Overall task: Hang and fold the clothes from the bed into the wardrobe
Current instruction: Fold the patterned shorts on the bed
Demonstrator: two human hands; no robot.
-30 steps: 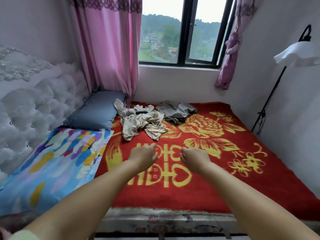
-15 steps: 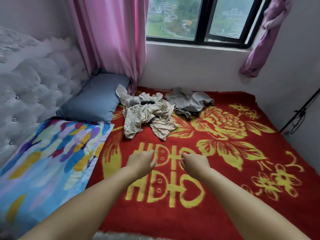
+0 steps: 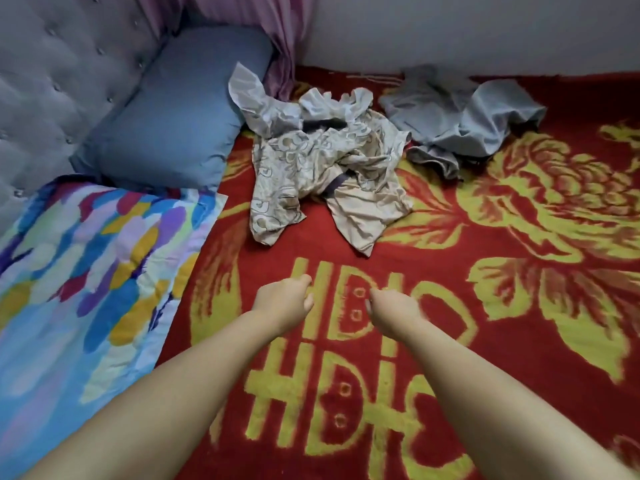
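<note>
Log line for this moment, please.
stage: reaching | left hand: empty | right hand: empty | beige clothes: heaped on blanket | grey clothes: beside them, untouched

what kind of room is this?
Most likely a bedroom: a bed under a red blanket, a tufted headboard with a blue pillow against it, and crumpled clothes lying on top.

I am looking into a bedroom in someone's home. A bed fills the view, spread with a red blanket (image 3: 450, 306) patterned in yellow flowers, a tufted grey headboard (image 3: 52, 81) at its left, a blue pillow (image 3: 173, 109) and a multicoloured quilt (image 3: 86, 289) beside it. Crumpled clothes (image 3: 329, 168) lie on the blanket, and a pink curtain (image 3: 277, 36) hangs by the white wall (image 3: 450, 29).
</note>
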